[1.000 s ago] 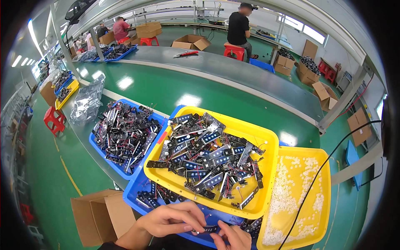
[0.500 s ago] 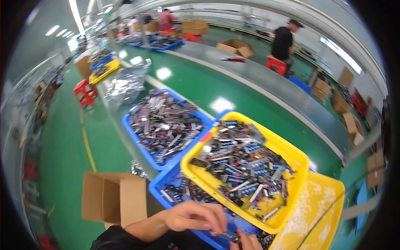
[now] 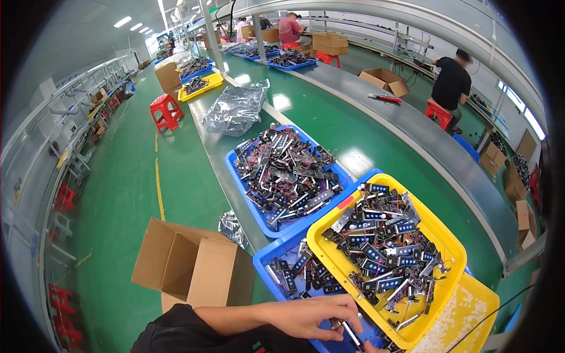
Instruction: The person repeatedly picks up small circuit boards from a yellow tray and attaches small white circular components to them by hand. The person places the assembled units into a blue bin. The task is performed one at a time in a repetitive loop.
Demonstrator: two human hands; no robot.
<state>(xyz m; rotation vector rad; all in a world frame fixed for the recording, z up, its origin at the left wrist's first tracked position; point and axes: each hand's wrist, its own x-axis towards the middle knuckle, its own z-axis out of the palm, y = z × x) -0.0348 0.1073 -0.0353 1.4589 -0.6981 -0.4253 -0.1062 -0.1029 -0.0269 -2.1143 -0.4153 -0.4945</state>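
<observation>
Over the lower blue tray (image 3: 263,272), my left hand (image 3: 321,316) reaches in from the lower left with its fingers curled and closed round the upper end of a slim black electronic module (image 3: 352,335) with a pale edge. At the bottom edge of the picture, the fingertips of my right hand (image 3: 372,348) pinch the module's lower end; most of that hand is cut off. Beside and above them sits a yellow tray (image 3: 329,252), heaped with similar black modules (image 3: 376,267) bearing rows of light dots and thin wires. More modules lie in the blue tray beneath.
Another blue tray (image 3: 250,203) piled with modules stands farther off on the bench. A second yellow tray (image 3: 465,312) with white residue lies at right. An open cardboard box (image 3: 215,273) stands at left, a clear plastic bag (image 3: 235,112) beyond. A person (image 3: 452,82) sits across the conveyor.
The view has swung, so trays and box appear farther right and lower. The module between my hands has turned from lying nearly level to slanting, with its pale edge showing.
</observation>
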